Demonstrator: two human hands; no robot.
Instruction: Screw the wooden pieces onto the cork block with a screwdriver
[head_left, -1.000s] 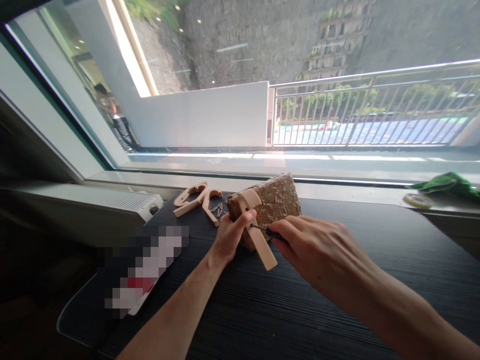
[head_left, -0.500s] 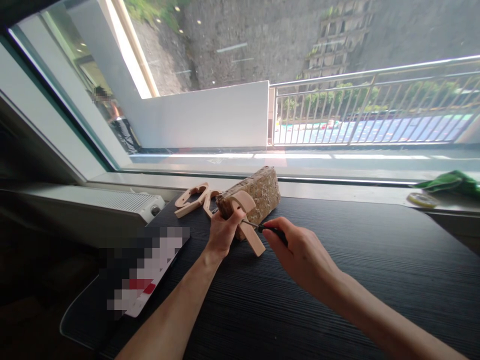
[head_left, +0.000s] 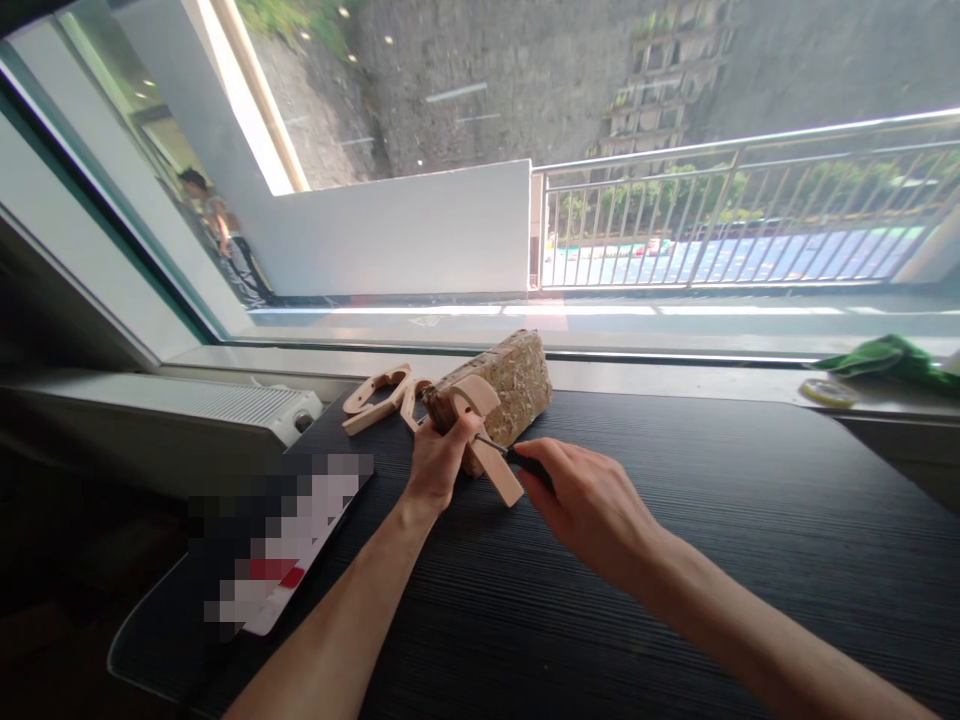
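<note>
A speckled chipboard block (head_left: 510, 375) lies on the dark table (head_left: 712, 520) near the window. Against its near face leans a curved pale wooden piece (head_left: 484, 430). My left hand (head_left: 439, 460) is closed on that wooden piece, thumb on top, pressing it to the block. My right hand (head_left: 585, 500) pinches a small black-handled screwdriver (head_left: 517, 460) whose thin shaft points left at the wooden piece. Two more curved wooden pieces (head_left: 382, 395) lie flat just left of the block.
A blurred flat package (head_left: 277, 545) lies at the table's left edge. A white radiator (head_left: 225, 400) runs below the window sill. A green cloth (head_left: 885, 360) and a tape roll (head_left: 821, 392) sit on the sill at the right. A person stands outside at far left.
The block and wooden piece have turned and shifted left and away from me. Both hands followed, and my right hand now sits farther from the camera, still on the screwdriver.
</note>
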